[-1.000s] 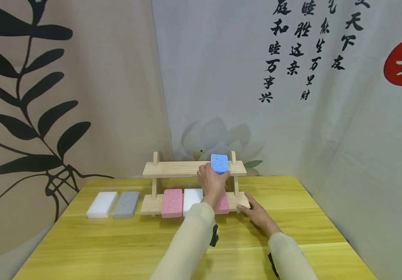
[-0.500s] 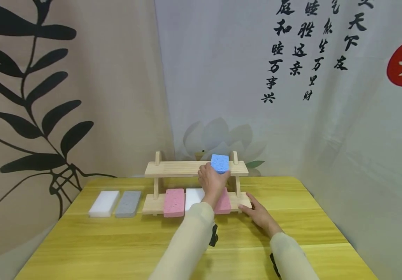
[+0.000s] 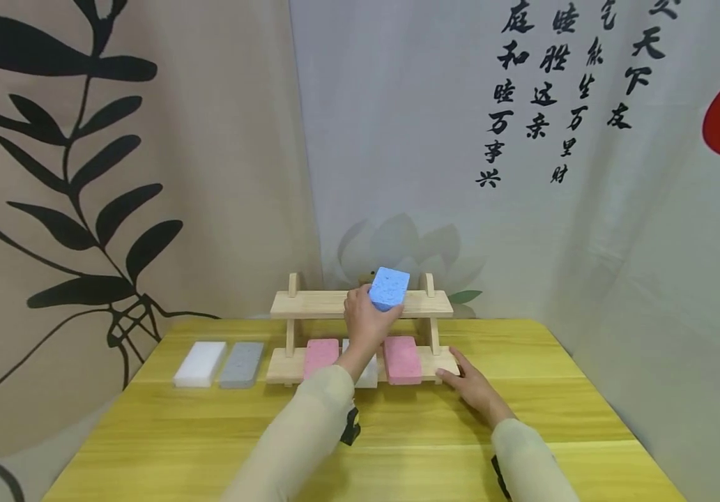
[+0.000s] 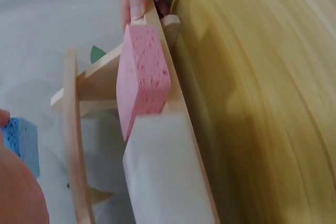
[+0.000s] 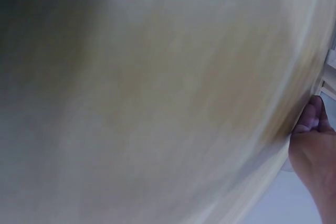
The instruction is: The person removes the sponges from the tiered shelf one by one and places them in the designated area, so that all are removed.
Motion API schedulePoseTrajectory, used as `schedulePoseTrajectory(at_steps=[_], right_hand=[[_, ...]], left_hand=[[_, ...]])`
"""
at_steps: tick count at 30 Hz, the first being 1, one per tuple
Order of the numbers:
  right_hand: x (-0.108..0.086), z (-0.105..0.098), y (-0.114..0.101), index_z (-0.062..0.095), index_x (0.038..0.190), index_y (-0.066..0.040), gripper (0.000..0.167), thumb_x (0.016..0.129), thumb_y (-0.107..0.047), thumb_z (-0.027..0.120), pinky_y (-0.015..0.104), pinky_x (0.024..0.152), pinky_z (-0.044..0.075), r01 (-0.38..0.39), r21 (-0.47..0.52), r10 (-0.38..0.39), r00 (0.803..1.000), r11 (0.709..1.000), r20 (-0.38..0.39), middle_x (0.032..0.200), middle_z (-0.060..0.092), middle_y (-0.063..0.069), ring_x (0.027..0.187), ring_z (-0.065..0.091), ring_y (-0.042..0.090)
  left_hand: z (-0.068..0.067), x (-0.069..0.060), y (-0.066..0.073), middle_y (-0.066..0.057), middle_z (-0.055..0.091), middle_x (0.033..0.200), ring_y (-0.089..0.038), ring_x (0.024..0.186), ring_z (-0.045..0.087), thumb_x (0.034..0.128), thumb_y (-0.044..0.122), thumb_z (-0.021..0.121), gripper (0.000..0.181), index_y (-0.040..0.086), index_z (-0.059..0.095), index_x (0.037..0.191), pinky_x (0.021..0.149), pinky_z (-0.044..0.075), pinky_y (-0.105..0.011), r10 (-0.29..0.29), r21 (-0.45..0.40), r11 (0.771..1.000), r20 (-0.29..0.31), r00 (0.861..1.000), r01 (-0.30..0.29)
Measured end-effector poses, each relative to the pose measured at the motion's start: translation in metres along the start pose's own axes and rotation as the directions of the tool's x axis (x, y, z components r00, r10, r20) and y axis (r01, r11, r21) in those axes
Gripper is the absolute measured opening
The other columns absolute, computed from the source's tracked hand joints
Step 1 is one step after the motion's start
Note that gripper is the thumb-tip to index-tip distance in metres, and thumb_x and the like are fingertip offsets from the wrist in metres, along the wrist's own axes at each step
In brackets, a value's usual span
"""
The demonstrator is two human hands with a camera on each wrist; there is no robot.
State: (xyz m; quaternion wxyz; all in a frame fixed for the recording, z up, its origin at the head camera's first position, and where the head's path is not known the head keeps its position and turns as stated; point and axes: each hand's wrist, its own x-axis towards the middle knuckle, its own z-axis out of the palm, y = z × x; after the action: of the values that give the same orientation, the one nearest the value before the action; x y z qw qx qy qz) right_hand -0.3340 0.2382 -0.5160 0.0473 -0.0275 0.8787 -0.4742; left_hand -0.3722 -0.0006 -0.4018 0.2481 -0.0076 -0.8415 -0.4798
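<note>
Pinched in my left hand (image 3: 369, 326) is a blue sponge (image 3: 389, 288), tilted and overlapping the upper board of a two-tier wooden rack (image 3: 309, 305) in the head view. The left wrist view has the blue sponge (image 4: 22, 144) at its left edge, beside part of my left hand (image 4: 18, 190). My right hand (image 3: 475, 392) grips the right end of the lower board, its thumb on top. A pink sponge (image 3: 403, 360), a partly hidden white one (image 3: 369, 374) and another pink one (image 3: 322, 354) lean on that board.
On the wooden table (image 3: 209, 436), left of the rack, lie a white sponge (image 3: 200, 364) and a grey sponge (image 3: 242, 364). Behind the table hangs a printed curtain (image 3: 397, 139).
My left hand has moved slightly left and up with the blue sponge, which is now tilted. More of the right pink sponge shows. The right hand keeps its grip; the head view has shifted slightly.
</note>
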Motion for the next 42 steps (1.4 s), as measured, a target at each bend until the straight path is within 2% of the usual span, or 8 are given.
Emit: schedulePoseTrajectory(at_steps=[5,10,16,25,31,37,42], right_hand=[[-0.002,0.0,-0.001,0.014,0.16,-0.019,0.086,0.096,-0.053,0.058,0.063,0.114,0.017,-0.012,0.006,0.012,1.0,1.0,0.012,0.16,0.017,0.024,0.145,0.018,0.046],[-0.004,-0.001,-0.004,0.014,0.16,-0.022,0.083,0.096,-0.052,0.057,0.064,0.113,0.019,-0.032,0.014,0.032,0.999,0.999,0.014,0.16,0.018,0.025,0.144,0.018,0.047],[-0.002,-0.001,-0.002,0.013,0.16,-0.019,0.086,0.096,-0.053,0.058,0.062,0.114,0.017,-0.024,0.015,0.024,0.999,1.0,0.024,0.161,0.014,0.023,0.145,0.016,0.045],[0.0,-0.002,0.001,0.012,0.16,-0.016,0.088,0.095,-0.054,0.058,0.062,0.115,0.013,-0.005,-0.003,0.005,1.0,1.0,0.018,0.161,0.013,0.024,0.146,0.012,0.045],[0.001,0.001,0.0,0.013,0.16,-0.016,0.087,0.096,-0.053,0.058,0.062,0.115,0.013,-0.001,-0.018,0.002,1.0,1.0,0.017,0.161,0.014,0.024,0.146,0.012,0.045],[-0.001,0.0,-0.001,0.013,0.16,-0.016,0.086,0.096,-0.053,0.057,0.063,0.114,0.014,-0.006,-0.022,0.006,1.0,1.0,0.012,0.161,0.015,0.025,0.146,0.014,0.045],[-0.002,-0.001,-0.001,0.013,0.16,-0.016,0.086,0.096,-0.053,0.057,0.062,0.115,0.014,-0.004,-0.019,0.005,1.0,1.0,0.015,0.161,0.015,0.025,0.146,0.014,0.045]], left_hand=[[-0.024,0.002,-0.01,-0.015,0.053,0.121,-0.031,0.111,0.047,0.071,0.035,0.087,0.076,0.0,0.055,0.13,0.092,0.04,-0.045,0.035,-0.021,0.999,0.023,0.999,-0.034],[-0.052,0.003,-0.023,-0.015,0.05,0.126,-0.031,0.114,0.045,0.0732,0.033,0.088,0.078,0.001,0.052,0.134,0.095,0.038,-0.046,0.044,-0.038,0.998,0.056,0.997,-0.042],[-0.088,0.004,-0.039,-0.015,0.047,0.131,-0.032,0.119,0.043,0.0751,0.036,0.086,0.08,0.002,0.049,0.137,0.099,0.037,-0.048,0.022,-0.024,0.999,0.074,0.997,-0.02],[-0.13,0.008,-0.066,-0.018,0.041,0.136,-0.033,0.124,0.038,0.0794,0.037,0.083,0.084,0.0,0.043,0.143,0.103,0.035,-0.05,-0.022,-0.022,0.999,0.096,0.995,0.024],[-0.162,0.009,-0.08,-0.019,0.043,0.133,-0.035,0.12,0.042,0.0797,0.035,0.083,0.084,0.0,0.043,0.144,0.102,0.038,-0.05,-0.031,-0.034,0.999,0.081,0.996,0.033],[-0.198,0.013,-0.096,-0.022,0.04,0.139,-0.039,0.125,0.042,0.0817,0.039,0.081,0.088,-0.002,0.038,0.147,0.105,0.037,-0.052,-0.044,0.021,0.999,0.039,0.998,0.043],[-0.228,0.014,-0.112,-0.024,0.036,0.144,-0.042,0.13,0.039,0.0832,0.04,0.079,0.09,-0.001,0.035,0.15,0.106,0.036,-0.054,-0.081,0.037,0.996,-0.002,0.997,0.081]])
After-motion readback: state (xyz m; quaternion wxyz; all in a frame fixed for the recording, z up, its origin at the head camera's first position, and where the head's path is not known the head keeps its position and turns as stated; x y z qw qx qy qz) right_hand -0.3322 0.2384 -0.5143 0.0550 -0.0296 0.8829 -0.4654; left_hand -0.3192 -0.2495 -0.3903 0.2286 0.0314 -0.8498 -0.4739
